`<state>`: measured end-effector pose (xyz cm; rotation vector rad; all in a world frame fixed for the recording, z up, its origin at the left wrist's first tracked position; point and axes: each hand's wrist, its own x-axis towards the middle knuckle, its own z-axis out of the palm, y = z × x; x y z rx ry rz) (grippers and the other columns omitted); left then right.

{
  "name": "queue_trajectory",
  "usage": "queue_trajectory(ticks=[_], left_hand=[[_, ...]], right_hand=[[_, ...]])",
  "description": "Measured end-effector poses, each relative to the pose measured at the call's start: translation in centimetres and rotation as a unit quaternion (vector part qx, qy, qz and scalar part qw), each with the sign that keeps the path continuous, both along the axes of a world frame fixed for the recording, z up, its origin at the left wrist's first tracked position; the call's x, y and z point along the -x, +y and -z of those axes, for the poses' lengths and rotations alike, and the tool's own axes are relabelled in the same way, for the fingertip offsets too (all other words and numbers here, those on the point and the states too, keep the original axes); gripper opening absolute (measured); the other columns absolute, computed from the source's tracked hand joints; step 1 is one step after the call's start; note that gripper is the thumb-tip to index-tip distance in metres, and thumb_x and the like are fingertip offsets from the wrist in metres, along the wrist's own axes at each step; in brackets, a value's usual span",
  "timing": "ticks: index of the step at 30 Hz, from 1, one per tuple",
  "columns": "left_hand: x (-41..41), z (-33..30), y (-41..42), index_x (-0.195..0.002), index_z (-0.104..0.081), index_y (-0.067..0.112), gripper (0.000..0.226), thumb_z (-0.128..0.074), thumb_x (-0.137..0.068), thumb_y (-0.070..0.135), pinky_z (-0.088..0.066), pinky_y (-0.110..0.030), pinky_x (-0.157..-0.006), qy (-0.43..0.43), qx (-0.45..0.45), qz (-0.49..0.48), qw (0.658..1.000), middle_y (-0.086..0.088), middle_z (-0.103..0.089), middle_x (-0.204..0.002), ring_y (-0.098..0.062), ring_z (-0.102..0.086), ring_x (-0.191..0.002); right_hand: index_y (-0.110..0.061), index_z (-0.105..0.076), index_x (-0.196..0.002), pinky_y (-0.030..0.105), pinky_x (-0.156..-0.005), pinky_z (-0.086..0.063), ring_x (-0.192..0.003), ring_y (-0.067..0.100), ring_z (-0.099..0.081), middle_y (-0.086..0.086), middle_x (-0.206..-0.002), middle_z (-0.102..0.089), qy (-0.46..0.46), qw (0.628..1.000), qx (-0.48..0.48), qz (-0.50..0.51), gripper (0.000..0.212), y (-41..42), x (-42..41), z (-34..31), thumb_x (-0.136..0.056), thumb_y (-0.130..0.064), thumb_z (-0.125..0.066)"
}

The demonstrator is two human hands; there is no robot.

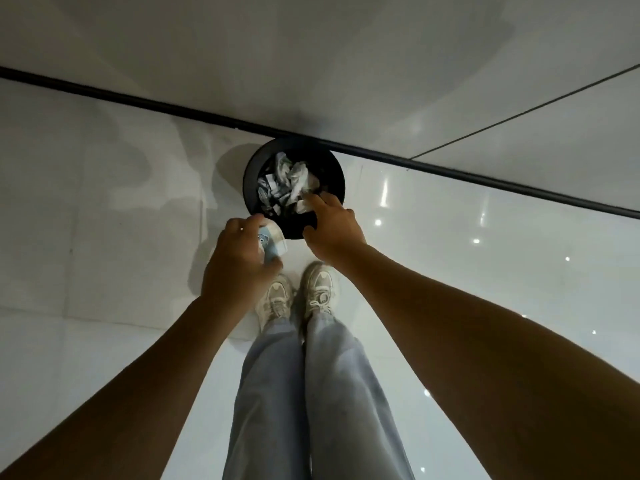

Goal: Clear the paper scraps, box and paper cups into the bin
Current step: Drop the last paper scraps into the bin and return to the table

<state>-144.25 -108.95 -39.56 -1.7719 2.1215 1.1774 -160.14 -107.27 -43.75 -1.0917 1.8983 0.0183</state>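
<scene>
While crumpled scraps fill bin, cups look blue-printed.

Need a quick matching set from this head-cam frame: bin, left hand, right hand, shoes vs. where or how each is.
Things:
1. bin
2. left hand
3. right hand
4. shoes

States:
A. fingers extended over the crumpled paper
B. black, round, against the dark baseboard
C. grips a small light-blue box
D. pale, side by side on the glossy floor

Pairs: 1-B, 2-C, 3-A, 4-D
</scene>
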Motion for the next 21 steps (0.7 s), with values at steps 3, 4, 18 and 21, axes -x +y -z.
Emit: queue_trajectory(ticks=[3,4,18,21], left_hand=[[3.2,0.5,-1.8,-0.135,-0.043,0.016,0.065,-0.074,-0.079,0.019,-0.05,-0.041,-0.088,0.005,-0.002,-0.006,1.0,-0.014,-0.046,-0.13,-0.031,-0.049,-0.117],[4.2,1.0,-2.5,-0.137,-0.041,0.016,0.067,-0.074,-0.079,0.021,-0.049,-0.041,-0.09,0.001,-0.001,0.0,1.0,-0.014,-0.045,-0.132,-0.032,-0.048,-0.119],[5.8,-7.9,-1.3,-0.134,-0.048,0.012,0.048,-0.06,-0.089,0.023,-0.047,-0.044,-0.091,-0.041,0.01,0.221,0.974,-0.012,-0.051,-0.129,-0.032,-0.047,-0.118],[6.1,-13.2,-0.1,-0.136,-0.047,0.011,0.048,-0.057,-0.091,0.025,-0.045,-0.039,-0.094,-0.027,0.043,0.271,0.961,-0.01,-0.051,-0.131,-0.029,-0.046,-0.12]], right_hand=[[-0.031,-0.033,-0.147,0.045,-0.098,-0.047,-0.126,0.034,-0.043,0.0,-0.152,-0.033,0.0,0.999,0.001,0.033,0.062,2.0,1.1,-0.8,-0.09,-0.013,-0.051],[-0.03,-0.033,-0.146,0.044,-0.097,-0.048,-0.124,0.032,-0.046,0.0,-0.151,-0.034,-0.002,0.999,0.002,0.042,0.062,2.6,1.5,-1.0,-0.09,-0.013,-0.051],[-0.023,-0.034,-0.146,0.042,-0.094,-0.05,-0.12,0.031,-0.05,0.005,-0.146,-0.04,0.013,0.995,0.009,0.102,0.059,6.3,4.2,-13.1,-0.091,-0.013,-0.052],[-0.023,-0.033,-0.146,0.043,-0.095,-0.048,-0.123,0.031,-0.046,0.006,-0.144,-0.042,0.042,0.994,0.015,0.104,0.057,7.2,3.6,-18.7,-0.092,-0.015,-0.051]])
